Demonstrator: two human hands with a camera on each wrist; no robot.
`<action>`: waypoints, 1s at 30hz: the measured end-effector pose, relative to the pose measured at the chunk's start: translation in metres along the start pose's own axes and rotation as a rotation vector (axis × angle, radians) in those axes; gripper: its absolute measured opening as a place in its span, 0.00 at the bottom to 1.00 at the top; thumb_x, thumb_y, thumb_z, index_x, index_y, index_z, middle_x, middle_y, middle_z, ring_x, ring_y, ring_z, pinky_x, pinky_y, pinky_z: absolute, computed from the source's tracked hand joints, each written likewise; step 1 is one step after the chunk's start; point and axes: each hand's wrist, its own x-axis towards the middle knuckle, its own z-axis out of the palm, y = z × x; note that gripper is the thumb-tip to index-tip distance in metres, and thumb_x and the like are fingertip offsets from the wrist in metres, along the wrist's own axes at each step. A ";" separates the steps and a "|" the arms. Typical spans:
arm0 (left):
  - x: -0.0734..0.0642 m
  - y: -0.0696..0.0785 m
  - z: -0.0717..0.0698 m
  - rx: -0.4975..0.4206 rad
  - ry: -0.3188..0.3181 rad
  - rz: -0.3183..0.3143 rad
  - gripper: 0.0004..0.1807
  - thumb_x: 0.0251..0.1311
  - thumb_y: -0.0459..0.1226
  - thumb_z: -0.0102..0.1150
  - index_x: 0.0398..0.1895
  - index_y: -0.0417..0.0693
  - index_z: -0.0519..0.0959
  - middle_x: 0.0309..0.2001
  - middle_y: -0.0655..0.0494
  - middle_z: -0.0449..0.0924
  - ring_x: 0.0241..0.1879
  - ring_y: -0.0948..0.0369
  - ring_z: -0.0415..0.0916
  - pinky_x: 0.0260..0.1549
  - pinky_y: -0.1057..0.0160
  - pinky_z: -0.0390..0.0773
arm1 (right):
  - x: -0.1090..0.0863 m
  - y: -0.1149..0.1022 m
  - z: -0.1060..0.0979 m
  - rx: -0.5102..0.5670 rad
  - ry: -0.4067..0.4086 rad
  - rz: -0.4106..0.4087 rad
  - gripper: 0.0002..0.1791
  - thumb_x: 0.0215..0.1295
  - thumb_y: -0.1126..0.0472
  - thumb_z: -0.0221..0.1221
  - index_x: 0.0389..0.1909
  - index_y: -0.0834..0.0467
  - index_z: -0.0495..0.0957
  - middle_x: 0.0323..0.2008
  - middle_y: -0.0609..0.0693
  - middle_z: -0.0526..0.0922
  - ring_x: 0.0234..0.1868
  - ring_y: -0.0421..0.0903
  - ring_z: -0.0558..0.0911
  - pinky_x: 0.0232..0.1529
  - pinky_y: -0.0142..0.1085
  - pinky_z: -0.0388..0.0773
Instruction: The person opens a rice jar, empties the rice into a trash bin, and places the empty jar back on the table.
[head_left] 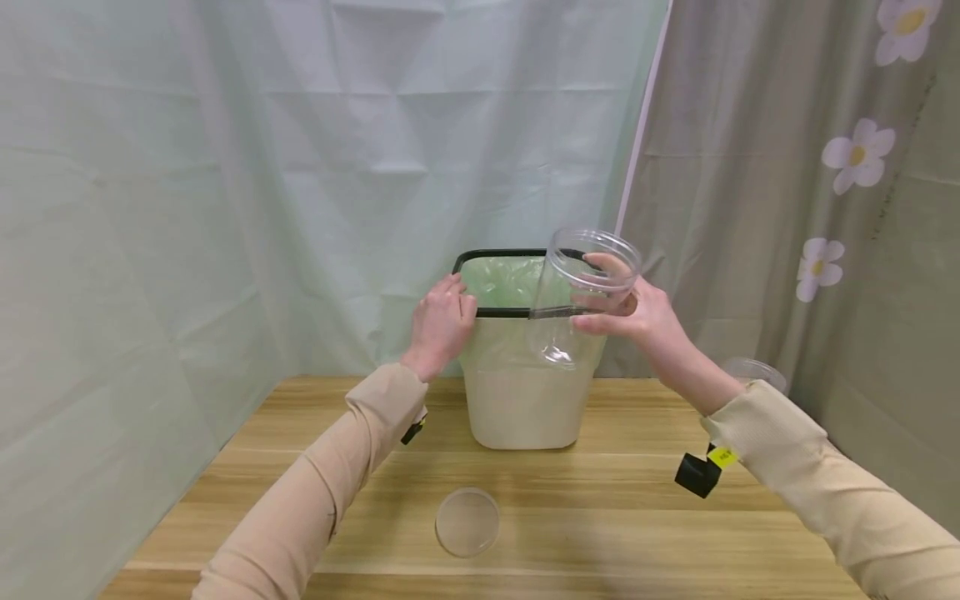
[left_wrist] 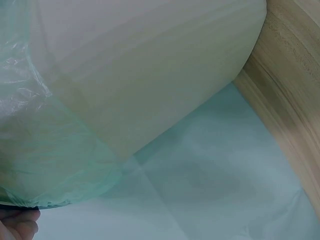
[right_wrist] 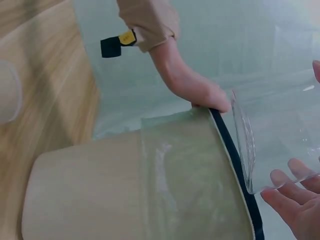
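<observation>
A pale trash bin with a black rim stands upright, lined with a thin green plastic bag. My left hand grips the rim at its left side; in the left wrist view only some fingertips show, at the rim and bag edge. With fingers and thumb around its upper part, my right hand holds a clear plastic jar without a lid. The jar leans slightly, mouth up, and overlaps the bin's front right rim in the head view. In the right wrist view its base is close to the rim.
A round clear lid-like disc lies on the wooden table in front of the bin. Another clear round container is partly hidden behind my right forearm. Curtains hang behind and at both sides.
</observation>
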 end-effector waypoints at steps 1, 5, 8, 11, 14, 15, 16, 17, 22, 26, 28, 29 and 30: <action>0.000 0.000 0.000 0.000 0.000 0.000 0.25 0.58 0.37 0.32 0.44 0.29 0.76 0.53 0.40 0.71 0.55 0.49 0.65 0.49 0.52 0.67 | -0.002 0.001 0.001 -0.005 0.000 0.007 0.37 0.51 0.61 0.64 0.63 0.50 0.60 0.49 0.56 0.76 0.50 0.48 0.75 0.51 0.47 0.64; 0.000 0.001 0.001 -0.008 0.000 0.005 0.23 0.58 0.36 0.34 0.44 0.29 0.76 0.53 0.40 0.71 0.55 0.48 0.65 0.48 0.52 0.67 | -0.010 0.004 0.003 -0.044 -0.004 0.029 0.37 0.50 0.60 0.65 0.62 0.50 0.61 0.46 0.54 0.78 0.50 0.45 0.75 0.51 0.47 0.64; 0.001 0.001 0.002 -0.010 0.001 0.006 0.23 0.58 0.35 0.34 0.44 0.29 0.76 0.53 0.40 0.71 0.55 0.48 0.65 0.49 0.52 0.67 | -0.015 0.007 0.005 -0.064 -0.008 0.041 0.38 0.49 0.60 0.65 0.62 0.49 0.61 0.46 0.52 0.79 0.50 0.44 0.74 0.51 0.46 0.63; 0.001 0.001 0.002 -0.006 -0.001 0.003 0.24 0.58 0.36 0.33 0.44 0.29 0.76 0.53 0.40 0.70 0.55 0.48 0.65 0.49 0.52 0.67 | -0.019 0.011 0.007 -0.066 -0.017 0.044 0.38 0.49 0.60 0.65 0.62 0.48 0.61 0.46 0.52 0.79 0.50 0.44 0.74 0.49 0.46 0.65; 0.001 0.001 0.002 -0.004 -0.004 -0.001 0.25 0.58 0.37 0.32 0.45 0.29 0.76 0.54 0.40 0.70 0.55 0.48 0.65 0.49 0.53 0.67 | -0.023 0.017 0.008 -0.065 -0.025 0.048 0.37 0.49 0.60 0.66 0.62 0.48 0.61 0.47 0.52 0.78 0.49 0.45 0.75 0.47 0.47 0.66; 0.001 0.001 0.002 -0.005 -0.004 -0.001 0.25 0.58 0.37 0.32 0.44 0.29 0.76 0.54 0.40 0.70 0.55 0.48 0.65 0.49 0.52 0.67 | -0.024 0.018 0.009 -0.069 -0.027 0.051 0.37 0.49 0.60 0.66 0.61 0.47 0.62 0.47 0.51 0.78 0.49 0.45 0.75 0.47 0.46 0.67; 0.000 0.001 0.002 -0.004 -0.005 -0.002 0.25 0.58 0.37 0.32 0.44 0.29 0.76 0.54 0.40 0.70 0.55 0.48 0.65 0.49 0.52 0.67 | -0.026 0.020 0.010 -0.070 -0.028 0.053 0.38 0.48 0.60 0.66 0.61 0.47 0.62 0.48 0.51 0.77 0.48 0.45 0.75 0.46 0.46 0.67; 0.000 0.001 0.002 -0.003 -0.005 -0.003 0.25 0.58 0.37 0.32 0.44 0.29 0.76 0.54 0.40 0.70 0.55 0.48 0.65 0.49 0.53 0.67 | -0.027 0.022 0.010 -0.070 -0.030 0.054 0.38 0.48 0.60 0.67 0.62 0.47 0.62 0.48 0.51 0.77 0.48 0.46 0.75 0.46 0.47 0.67; 0.001 0.001 0.001 0.003 -0.003 -0.012 0.25 0.58 0.37 0.32 0.45 0.29 0.76 0.54 0.41 0.70 0.55 0.49 0.65 0.50 0.53 0.66 | -0.034 0.032 0.012 -0.060 -0.042 0.067 0.39 0.47 0.59 0.67 0.62 0.47 0.61 0.52 0.49 0.74 0.48 0.47 0.74 0.45 0.47 0.69; 0.001 0.000 0.002 0.000 0.002 -0.010 0.23 0.58 0.36 0.33 0.44 0.29 0.76 0.53 0.41 0.71 0.55 0.49 0.65 0.49 0.53 0.67 | -0.039 0.040 0.014 -0.061 -0.045 0.068 0.39 0.47 0.60 0.68 0.62 0.47 0.62 0.52 0.50 0.74 0.48 0.47 0.75 0.43 0.46 0.71; 0.001 0.000 0.002 0.000 0.006 -0.004 0.22 0.58 0.35 0.36 0.44 0.29 0.76 0.53 0.40 0.71 0.55 0.49 0.66 0.49 0.53 0.67 | -0.041 0.045 0.016 -0.056 -0.042 0.069 0.39 0.46 0.61 0.68 0.61 0.48 0.62 0.52 0.51 0.74 0.48 0.48 0.75 0.43 0.45 0.71; 0.001 -0.001 0.002 0.001 0.007 -0.001 0.21 0.58 0.34 0.36 0.44 0.29 0.77 0.53 0.40 0.71 0.54 0.49 0.66 0.49 0.53 0.67 | -0.042 0.048 0.017 -0.056 -0.043 0.070 0.39 0.46 0.61 0.68 0.61 0.49 0.62 0.51 0.51 0.75 0.48 0.48 0.75 0.43 0.44 0.71; 0.001 -0.001 0.002 0.001 0.008 0.001 0.20 0.58 0.33 0.37 0.43 0.29 0.77 0.52 0.40 0.71 0.54 0.49 0.66 0.49 0.53 0.67 | -0.043 0.050 0.018 -0.047 -0.043 0.076 0.40 0.46 0.61 0.69 0.61 0.49 0.62 0.51 0.51 0.75 0.48 0.48 0.75 0.43 0.44 0.71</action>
